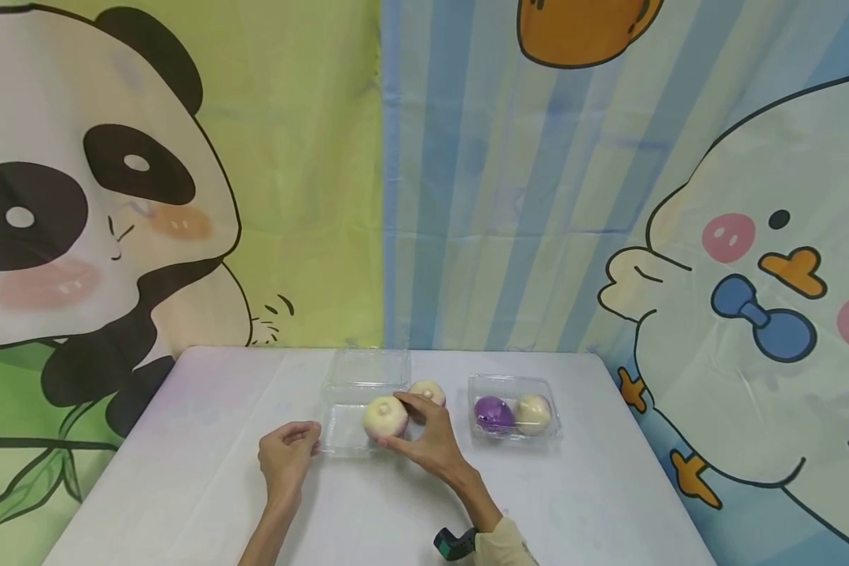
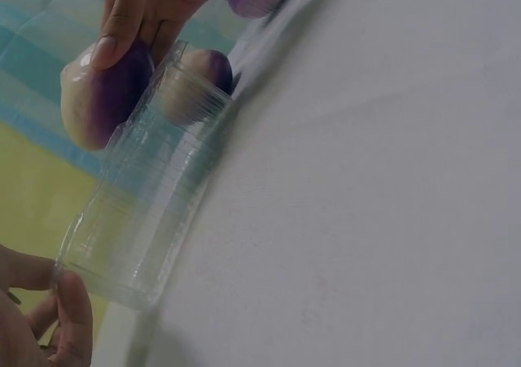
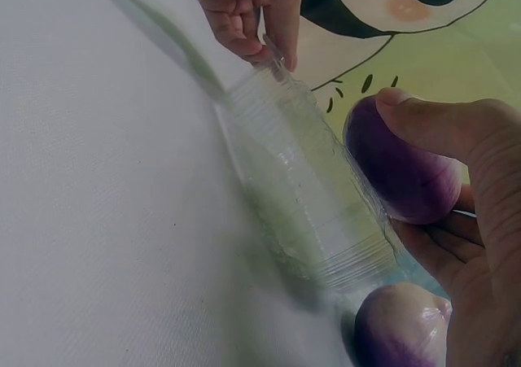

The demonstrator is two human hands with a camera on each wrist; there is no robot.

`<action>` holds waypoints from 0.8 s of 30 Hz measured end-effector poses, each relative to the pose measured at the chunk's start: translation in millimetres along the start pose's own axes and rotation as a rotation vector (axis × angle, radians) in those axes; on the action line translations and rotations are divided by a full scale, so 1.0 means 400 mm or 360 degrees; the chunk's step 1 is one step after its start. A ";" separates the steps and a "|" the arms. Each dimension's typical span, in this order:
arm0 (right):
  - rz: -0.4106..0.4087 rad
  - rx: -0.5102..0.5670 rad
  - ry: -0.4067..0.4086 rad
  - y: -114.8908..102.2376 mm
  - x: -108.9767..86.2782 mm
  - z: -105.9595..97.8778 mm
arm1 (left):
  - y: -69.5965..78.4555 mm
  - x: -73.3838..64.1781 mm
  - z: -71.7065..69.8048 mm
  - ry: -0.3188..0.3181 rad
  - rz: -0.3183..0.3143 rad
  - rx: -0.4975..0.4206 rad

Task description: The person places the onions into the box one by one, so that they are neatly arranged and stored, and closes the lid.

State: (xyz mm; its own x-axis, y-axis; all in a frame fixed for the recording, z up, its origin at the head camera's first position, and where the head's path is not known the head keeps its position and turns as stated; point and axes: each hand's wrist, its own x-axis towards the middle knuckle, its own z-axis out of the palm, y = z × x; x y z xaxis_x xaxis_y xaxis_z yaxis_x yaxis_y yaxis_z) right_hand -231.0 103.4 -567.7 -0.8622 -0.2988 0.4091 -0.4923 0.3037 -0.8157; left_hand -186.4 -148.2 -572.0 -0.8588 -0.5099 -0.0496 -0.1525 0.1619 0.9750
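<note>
My right hand (image 1: 435,440) holds a round purple-and-cream turnip (image 1: 385,417) between thumb and fingers, over the right part of an open clear plastic box (image 1: 341,431). In the right wrist view the thumb lies on the purple side of this turnip (image 3: 399,168). My left hand (image 1: 286,460) pinches the near left edge of the box, as the left wrist view shows at the box's rim (image 2: 63,257). The box's lid (image 1: 369,367) is folded back, away from me. Another turnip (image 1: 428,391) lies beside the box on the right, partly hidden behind my right hand.
Right of my hands stands a second clear box (image 1: 512,385), closed, with one purple and one cream-looking round vegetable inside. All of it rests on a white-covered table (image 1: 594,479). Printed curtains (image 1: 311,196) hang behind and at the sides.
</note>
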 end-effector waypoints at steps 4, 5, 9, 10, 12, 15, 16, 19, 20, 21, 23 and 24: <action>0.0036 0.0011 -0.0011 0.005 0.000 0.007 | -0.003 -0.004 -0.002 -0.0004 -0.0017 0.0018; 0.0045 0.0016 -0.0017 0.006 0.000 0.010 | -0.004 -0.004 -0.003 -0.0004 -0.0021 0.0024; 0.0066 0.0046 -0.0036 0.005 -0.001 0.019 | -0.005 -0.006 -0.007 0.0006 -0.0013 0.0031; 0.0069 0.0052 -0.0038 0.004 0.000 0.021 | -0.004 -0.006 -0.008 0.0008 -0.0003 0.0034; 0.0069 0.0058 -0.0031 0.003 0.001 0.024 | -0.002 -0.005 -0.009 0.0012 0.0014 0.0045; 0.0070 0.0063 -0.0012 0.002 0.002 0.025 | 0.001 -0.004 -0.009 -0.0005 0.0023 0.0051; 0.0068 0.0072 -0.0008 0.001 0.003 0.025 | 0.003 -0.003 -0.008 -0.0010 0.0022 0.0054; 0.0061 0.0095 -0.0010 0.002 0.006 0.023 | 0.006 -0.004 -0.005 -0.0019 0.0011 0.0052; 0.0059 0.0103 -0.0018 0.002 0.008 0.022 | 0.006 -0.003 -0.003 -0.0016 0.0012 0.0055; 0.0055 0.0108 -0.0026 0.003 0.009 0.023 | 0.007 -0.003 -0.002 -0.0012 0.0013 0.0054; 0.0051 0.0103 -0.0038 0.006 0.012 0.024 | 0.007 -0.004 0.000 -0.0005 0.0016 0.0052; 0.0053 0.0100 -0.0043 0.008 0.012 0.025 | 0.007 -0.004 0.001 -0.0002 0.0016 0.0050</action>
State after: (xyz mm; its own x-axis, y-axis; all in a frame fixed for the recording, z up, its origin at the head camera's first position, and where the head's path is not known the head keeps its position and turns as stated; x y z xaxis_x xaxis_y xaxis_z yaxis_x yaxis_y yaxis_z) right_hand -235.6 93.7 -572.5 -0.8740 -0.3138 0.3711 -0.4544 0.2568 -0.8530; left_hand -185.6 -146.7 -569.4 -0.8609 -0.5072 -0.0399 -0.1588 0.1934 0.9682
